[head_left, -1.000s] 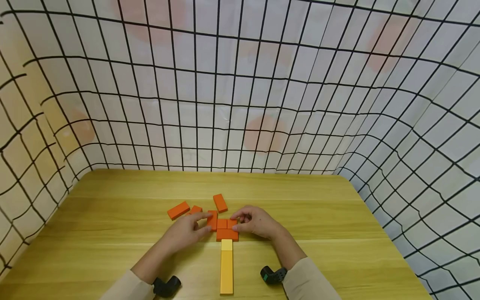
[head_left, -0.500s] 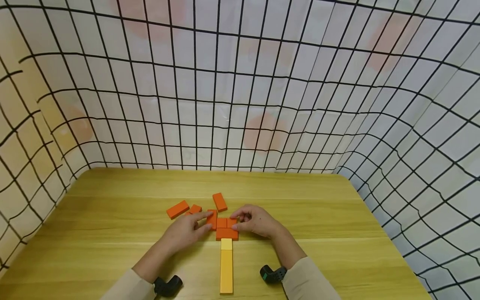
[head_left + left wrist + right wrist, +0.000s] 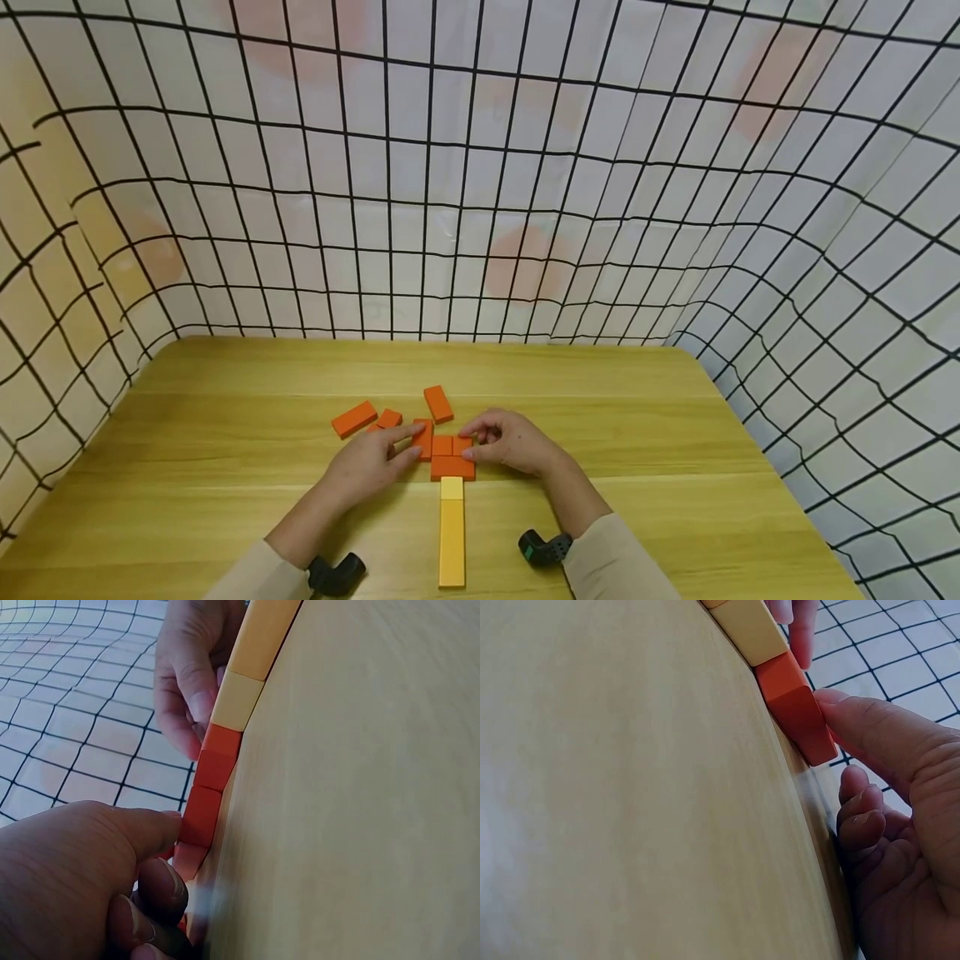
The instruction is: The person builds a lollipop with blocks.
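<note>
In the head view, an orange long block (image 3: 425, 450) stands lengthwise at the left of a flat block arrangement. My left hand (image 3: 366, 467) holds it between forefinger and thumb tips. On the right, my right hand (image 3: 516, 443) pinches a small orange block (image 3: 463, 443), thumb at its near side and forefinger at its far side. Between these lies another small orange block (image 3: 442, 446). A crosswise orange block (image 3: 452, 469) lies just below them. Under that, a pale yellow block (image 3: 452, 488) and a long amber strip (image 3: 452, 546) run toward me. The left wrist view shows the left thumb (image 3: 154, 829) against an orange block.
Loose orange blocks lie beyond the left hand: a long one (image 3: 354, 419), a smaller one (image 3: 388, 418) and one partly hidden by the fingers. Another orange block (image 3: 438, 403) lies farther back. Black wire mesh (image 3: 450, 250) surrounds the wooden table (image 3: 637, 433) at the back and sides.
The view has shifted very slightly. Both hands keep their places on the orange blocks, and no block has visibly moved.
</note>
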The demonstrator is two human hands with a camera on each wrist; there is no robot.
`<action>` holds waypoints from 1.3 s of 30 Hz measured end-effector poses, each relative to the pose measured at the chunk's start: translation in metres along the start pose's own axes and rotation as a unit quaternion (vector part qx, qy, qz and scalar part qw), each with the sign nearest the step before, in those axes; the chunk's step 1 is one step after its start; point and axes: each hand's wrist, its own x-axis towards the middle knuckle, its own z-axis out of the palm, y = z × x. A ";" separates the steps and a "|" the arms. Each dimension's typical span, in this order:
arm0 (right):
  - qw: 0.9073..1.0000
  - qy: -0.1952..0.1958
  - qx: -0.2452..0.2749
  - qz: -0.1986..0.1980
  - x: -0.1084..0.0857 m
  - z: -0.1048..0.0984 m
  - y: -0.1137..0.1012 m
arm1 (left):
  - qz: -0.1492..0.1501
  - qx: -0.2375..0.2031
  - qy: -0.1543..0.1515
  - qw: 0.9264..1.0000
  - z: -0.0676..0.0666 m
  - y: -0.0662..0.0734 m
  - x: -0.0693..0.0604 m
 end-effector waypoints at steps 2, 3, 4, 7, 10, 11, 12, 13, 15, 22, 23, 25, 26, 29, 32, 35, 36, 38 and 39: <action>1.000 0.001 -0.003 0.001 -0.001 0.001 -0.001 | -0.001 -0.002 0.001 1.000 0.000 0.000 -0.001; 1.000 0.002 -0.003 0.002 -0.001 0.001 -0.001 | -0.001 -0.003 0.001 1.000 0.000 0.000 -0.001; 1.000 0.003 -0.002 0.002 -0.001 0.001 -0.001 | -0.002 -0.002 0.001 1.000 0.001 0.000 -0.002; 1.000 0.003 -0.002 0.002 -0.002 0.002 -0.001 | 0.000 -0.001 0.003 1.000 0.001 0.000 -0.002; 1.000 0.003 0.002 0.001 -0.002 0.002 -0.001 | 0.001 0.001 0.004 1.000 0.001 0.000 -0.002; 1.000 0.003 0.005 0.001 -0.002 0.002 0.000 | 0.001 0.001 0.005 1.000 0.001 0.000 -0.002; 1.000 0.003 0.007 0.001 -0.002 0.001 0.000 | -0.001 0.001 0.003 1.000 0.001 0.000 -0.002; 1.000 0.003 0.009 0.000 -0.002 0.001 0.000 | -0.001 0.000 0.004 1.000 0.001 0.000 -0.002; 1.000 0.005 0.011 -0.001 -0.002 0.001 0.001 | -0.001 -0.001 0.004 1.000 0.001 0.001 -0.002; 0.999 0.020 0.028 -0.009 -0.002 -0.001 0.005 | -0.003 -0.005 0.006 1.000 0.002 0.000 -0.003; 0.999 0.023 0.032 -0.009 -0.002 -0.002 0.006 | -0.002 -0.003 0.006 1.000 0.002 0.000 -0.002; 0.999 0.027 0.036 -0.006 -0.001 -0.003 0.007 | 0.001 -0.001 0.007 1.000 0.002 0.000 -0.002; 0.999 0.029 0.038 -0.005 -0.001 -0.003 0.007 | 0.002 0.000 0.006 1.000 0.002 0.000 -0.001; 0.999 0.029 0.032 -0.004 0.002 -0.002 0.007 | 0.002 0.000 0.007 1.000 0.002 -0.001 -0.001; 0.999 0.031 0.026 -0.005 0.006 -0.001 0.006 | -0.003 -0.002 0.007 1.000 0.002 -0.001 -0.001; 0.999 0.041 0.007 -0.007 0.010 -0.001 0.002 | -0.005 -0.003 0.007 1.000 0.001 0.000 -0.002; 0.999 0.045 0.001 -0.008 0.012 -0.002 0.001 | -0.003 -0.004 0.007 1.000 0.001 0.000 -0.003; 0.999 0.051 -0.015 -0.009 0.017 -0.004 0.000 | 0.000 -0.004 0.006 1.000 0.000 0.000 -0.003; 0.999 0.050 -0.019 -0.009 0.020 -0.005 -0.001 | 0.001 -0.004 0.006 1.000 0.000 0.001 -0.003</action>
